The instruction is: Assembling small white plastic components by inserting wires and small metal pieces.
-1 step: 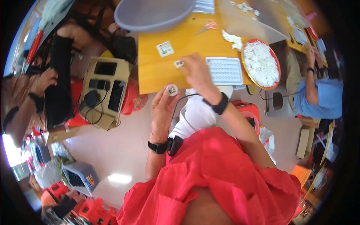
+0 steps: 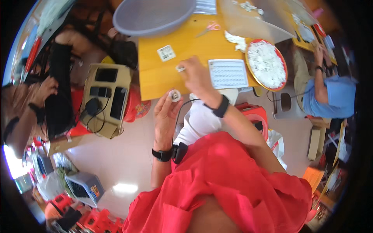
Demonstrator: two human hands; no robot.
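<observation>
Barely anything has moved against the table point(image 2: 153, 79): it sits slightly further toward nine o'clock in my view, and both hands and their pieces have slid with it. My left hand point(image 2: 166, 110) is clamped on a white round piece point(image 2: 175, 95), just off the table's near edge. My right hand point(image 2: 196, 77) (blurred, so I'm less sure) seems to pinch a small white piece point(image 2: 180, 68) at its fingertips, at twelve o'clock from the round one, the two apart.

To do this well, I'd grip the round piece by its rim, open face up, and keep the other pinch light. The round piece looks like smooth plastic with dark insets. Three o'clock from my right hand lies a pale, ridged tray point(image 2: 229, 62); beyond it, a red-rimmed bowl point(image 2: 283, 59) is heaped with loose white bits point(image 2: 265, 64).
</observation>
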